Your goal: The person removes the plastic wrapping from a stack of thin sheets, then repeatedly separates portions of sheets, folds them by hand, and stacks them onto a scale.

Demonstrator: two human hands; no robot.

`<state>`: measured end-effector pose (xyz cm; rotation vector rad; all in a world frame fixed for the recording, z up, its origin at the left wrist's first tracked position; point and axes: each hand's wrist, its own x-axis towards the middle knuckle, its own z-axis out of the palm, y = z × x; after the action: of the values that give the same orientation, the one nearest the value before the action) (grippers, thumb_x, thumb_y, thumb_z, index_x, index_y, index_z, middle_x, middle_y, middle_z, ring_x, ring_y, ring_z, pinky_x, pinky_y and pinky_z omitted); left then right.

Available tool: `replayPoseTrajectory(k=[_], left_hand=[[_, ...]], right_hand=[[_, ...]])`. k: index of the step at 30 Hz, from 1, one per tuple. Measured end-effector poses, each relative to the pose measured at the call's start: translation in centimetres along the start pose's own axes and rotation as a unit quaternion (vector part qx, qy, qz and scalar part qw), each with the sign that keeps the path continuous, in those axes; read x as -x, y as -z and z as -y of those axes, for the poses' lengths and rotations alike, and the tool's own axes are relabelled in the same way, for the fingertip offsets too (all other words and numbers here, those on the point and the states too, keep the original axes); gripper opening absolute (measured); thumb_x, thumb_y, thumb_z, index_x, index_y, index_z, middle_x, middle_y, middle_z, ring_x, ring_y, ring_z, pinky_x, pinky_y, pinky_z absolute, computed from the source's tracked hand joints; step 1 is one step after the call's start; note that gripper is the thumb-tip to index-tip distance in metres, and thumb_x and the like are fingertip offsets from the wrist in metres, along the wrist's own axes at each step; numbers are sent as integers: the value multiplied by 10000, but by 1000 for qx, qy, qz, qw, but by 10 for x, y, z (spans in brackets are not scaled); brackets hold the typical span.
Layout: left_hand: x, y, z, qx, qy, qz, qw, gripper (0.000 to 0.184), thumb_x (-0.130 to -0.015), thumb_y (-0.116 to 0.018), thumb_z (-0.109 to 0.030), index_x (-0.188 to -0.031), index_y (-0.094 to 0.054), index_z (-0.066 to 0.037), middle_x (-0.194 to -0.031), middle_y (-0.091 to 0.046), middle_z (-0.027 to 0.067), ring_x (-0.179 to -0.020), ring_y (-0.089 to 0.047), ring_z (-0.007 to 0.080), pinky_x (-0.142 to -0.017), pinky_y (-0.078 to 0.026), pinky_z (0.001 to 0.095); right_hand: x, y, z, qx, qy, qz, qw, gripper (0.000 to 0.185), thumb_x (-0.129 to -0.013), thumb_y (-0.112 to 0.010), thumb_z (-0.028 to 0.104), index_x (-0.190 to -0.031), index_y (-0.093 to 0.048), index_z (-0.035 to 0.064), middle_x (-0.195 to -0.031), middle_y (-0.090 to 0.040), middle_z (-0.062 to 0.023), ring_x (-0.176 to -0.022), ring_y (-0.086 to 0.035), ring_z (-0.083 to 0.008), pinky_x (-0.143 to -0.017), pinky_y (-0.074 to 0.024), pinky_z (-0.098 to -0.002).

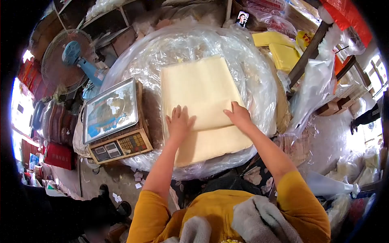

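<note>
A stack of large pale-yellow paper sheets (198, 89) lies on clear plastic wrapping. Across its lower part runs an edge or fold, with another pale-yellow layer (214, 143) showing below it. My left hand (180, 123) rests flat near the left side of the paper, its fingers spread. At the right edge, my right hand (240, 116) touches the paper with thumb and forefinger apart; its other fingers are partly hidden from view.
On the left stands a weighing scale (121, 146) with a worn metal tray (111, 109). Behind it is a blue fan (72, 54). Yellow packets (283, 54) and a lit phone (242, 18) are at the back. Another person's dark-clothed legs (93, 208) show at lower left.
</note>
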<state>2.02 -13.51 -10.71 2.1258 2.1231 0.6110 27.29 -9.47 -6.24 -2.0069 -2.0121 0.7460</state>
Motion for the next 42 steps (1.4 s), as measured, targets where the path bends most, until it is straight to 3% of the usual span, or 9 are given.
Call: replayPoseTrajectory(k=[4,7,11,15,20,25,29,32,42], left_hand=[[5,-24,2,-51,-2,10,999,648,-892,-452,-535,-1396,-382,-134,-1471,-319,138,-1385,-236,294,-1104,-134,558],[5,-23,1,-47,-5,15,999,663,-886,-486,-498,-1414,-347,-121,-1482,-282,164,-1390,-222,296,-1108,-117,558],[8,-14,-3,88,37,-45,994,740,-855,-581,-408,-1428,-288,-42,-1480,-228,245,-1397,-184,333,-1128,-106,515],[46,-65,-6,451,229,-96,857,776,-754,-636,-36,-1438,-271,-21,-1466,-312,164,-1359,-286,231,-1089,-274,344],[76,21,17,450,91,-129,879,818,-699,-503,146,-1453,-232,-19,-1428,-391,122,-1296,-389,178,-1015,-371,279],[37,171,102,523,146,-265,797,737,-703,-530,115,-1400,-374,-66,-1176,-573,116,-909,-604,204,-732,-544,302],[25,206,180,451,279,-66,845,607,-704,-600,19,-1296,-467,-4,-1132,-593,146,-1019,-581,238,-855,-481,343],[44,179,165,-67,95,-364,924,516,-743,-616,-38,-1248,-511,-5,-1173,-571,177,-1084,-537,293,-954,-406,382],[162,55,40,293,84,-209,929,420,-877,-573,-152,-1261,-490,-5,-1286,-479,153,-1181,-448,272,-1023,-333,374]], right_hand=[[10,-8,9,181,288,-199,919,568,-917,-516,329,-1416,-334,128,-1407,-393,-145,-1289,-388,-311,-1045,-314,-483],[4,-41,-4,222,265,-120,931,493,-961,-407,335,-1423,-343,175,-1502,-229,-99,-1388,-197,-295,-1096,-176,-540],[12,-40,1,236,243,-141,930,481,-944,-448,373,-1374,-416,159,-1435,-352,-97,-1327,-296,-291,-1045,-248,-560],[68,-47,36,207,186,-39,960,497,-924,-472,388,-1298,-479,61,-1269,-517,-149,-1210,-439,-306,-1001,-312,-519],[97,-70,26,31,341,-28,939,467,-909,-522,319,-1247,-493,-2,-1236,-534,-189,-1151,-490,-336,-986,-350,-461],[79,-73,-15,50,399,-39,915,340,-854,-593,175,-1142,-554,-2,-1165,-557,-211,-1117,-500,-379,-980,-377,-436],[89,-63,10,13,400,9,916,202,-853,-597,146,-1028,-625,49,-1028,-630,-124,-1004,-567,-291,-955,-392,-423],[100,-67,37,19,420,58,906,167,-857,-581,149,-992,-650,80,-931,-654,-72,-941,-589,-247,-977,-369,-451],[104,-104,90,214,566,-7,796,56,-725,-546,57,-681,-549,91,-726,-553,-83,-809,-578,-264,-969,-366,-540]])
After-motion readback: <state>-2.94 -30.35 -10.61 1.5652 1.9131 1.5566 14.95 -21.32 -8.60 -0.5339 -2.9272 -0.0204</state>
